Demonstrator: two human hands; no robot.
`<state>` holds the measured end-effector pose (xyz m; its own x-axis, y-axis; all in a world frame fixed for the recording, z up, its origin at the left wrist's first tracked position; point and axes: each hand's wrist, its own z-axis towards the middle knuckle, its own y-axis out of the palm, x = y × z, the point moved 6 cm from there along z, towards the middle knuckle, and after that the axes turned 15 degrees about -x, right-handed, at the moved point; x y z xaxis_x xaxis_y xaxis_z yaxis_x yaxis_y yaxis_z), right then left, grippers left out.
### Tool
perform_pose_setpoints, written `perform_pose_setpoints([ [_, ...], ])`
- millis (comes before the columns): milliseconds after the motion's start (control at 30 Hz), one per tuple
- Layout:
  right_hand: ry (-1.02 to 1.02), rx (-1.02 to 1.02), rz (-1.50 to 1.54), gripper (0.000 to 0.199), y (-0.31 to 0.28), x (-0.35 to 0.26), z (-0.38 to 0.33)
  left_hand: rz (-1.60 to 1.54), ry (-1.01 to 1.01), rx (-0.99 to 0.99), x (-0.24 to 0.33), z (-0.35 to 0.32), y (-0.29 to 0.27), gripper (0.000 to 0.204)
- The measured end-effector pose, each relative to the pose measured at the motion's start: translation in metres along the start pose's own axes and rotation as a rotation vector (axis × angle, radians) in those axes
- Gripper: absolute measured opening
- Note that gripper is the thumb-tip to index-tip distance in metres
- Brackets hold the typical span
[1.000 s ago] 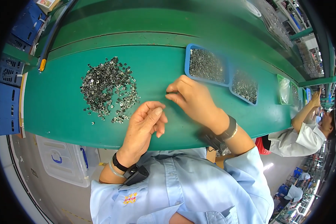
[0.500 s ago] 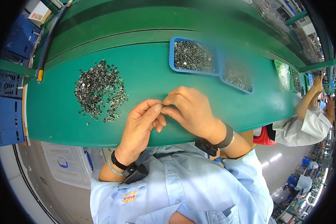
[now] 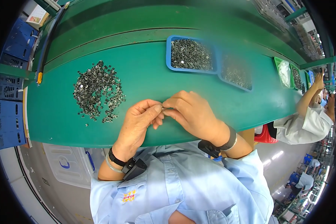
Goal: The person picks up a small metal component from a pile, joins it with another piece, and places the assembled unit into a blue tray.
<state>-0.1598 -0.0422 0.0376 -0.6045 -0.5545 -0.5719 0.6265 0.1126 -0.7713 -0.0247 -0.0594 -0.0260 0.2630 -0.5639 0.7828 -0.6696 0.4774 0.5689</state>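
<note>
Over the near part of the green tabletop, my left hand and my right hand meet at their fingertips. Both pinch a tiny metal piece, mostly hidden by the fingers, so its shape cannot be made out. To the left of my hands lies a loose pile of small, shiny metal parts. Beyond my right hand, a blue tray is filled with similar small parts. A second blue tray beside it holds more of them and looks blurred.
Green bins stand at the far right, one with a clear plastic bag. A co-worker's arm reaches in there. A dark bar with a yellow end runs along the left side. Below the table's edge sits a clear lidded box.
My hands stay joined at the fingertips, with slight shifts of the fingers. The left hand's lower fingers have curled in a little. The pile and trays look unchanged.
</note>
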Motion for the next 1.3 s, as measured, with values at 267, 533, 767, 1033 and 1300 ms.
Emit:
perform_pose_setpoints([
  [267, 0.001, 0.007, 0.035, 0.021, -0.001, 0.000, -0.002, 0.069, 0.061, 0.004, 0.002, -0.002, 0.003, 0.016],
  [533, -0.034, 0.108, 0.021, 0.023, -0.003, -0.003, -0.004, -0.035, 0.152, -0.029, 0.004, -0.001, 0.016, 0.015],
  [767, -0.021, 0.137, 0.046, 0.022, 0.000, -0.004, -0.009, -0.122, 0.186, -0.092, -0.001, 0.004, 0.018, 0.012],
  [1033, -0.009, 0.131, 0.076, 0.021, 0.004, -0.004, -0.011, -0.133, 0.195, -0.140, -0.007, 0.007, 0.012, 0.011],
  [1300, -0.027, 0.116, 0.001, 0.021, -0.002, -0.001, -0.007, 0.037, 0.163, -0.051, 0.006, 0.004, 0.014, 0.013],
])
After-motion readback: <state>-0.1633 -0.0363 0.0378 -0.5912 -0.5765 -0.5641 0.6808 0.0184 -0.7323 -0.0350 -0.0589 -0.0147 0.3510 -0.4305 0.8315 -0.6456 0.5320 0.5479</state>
